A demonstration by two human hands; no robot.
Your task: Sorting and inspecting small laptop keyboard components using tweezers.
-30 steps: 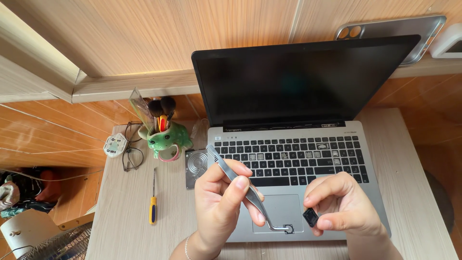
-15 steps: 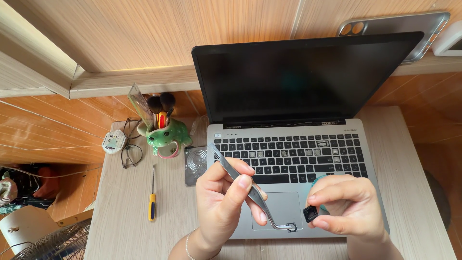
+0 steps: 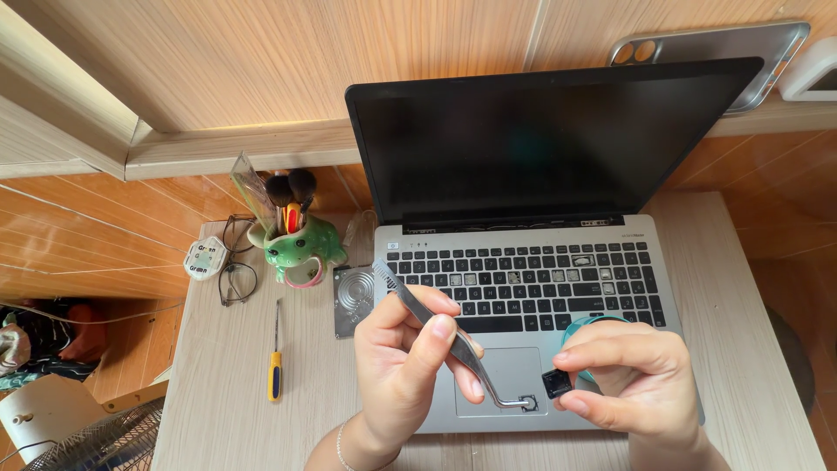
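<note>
Pale wood-grain desk [image 3: 227, 384] set against warm timber panelling. At its front edge, over the palm rest, the right hand [image 3: 641, 384] pinches a small black square keycap [image 3: 556, 384] between thumb and forefinger; the cap is matte plastic with squared corners. Just beside it, the left hand [image 3: 405, 366] is clamped on slim steel tweezers [image 3: 449, 340], curved at the tip, which hovers over the grey touchpad [image 3: 497, 388]. Hands are close but apart. The silver laptop [image 3: 523, 288] has black keys, several missing, and a dark screen. A teal round object shows behind the right hand. Further left: a bare hard drive [image 3: 350, 301], yellow-handled screwdriver [image 3: 275, 353], green frog-shaped ceramic mug [image 3: 301, 249] holding brushes, and glasses [image 3: 234, 275].
</note>
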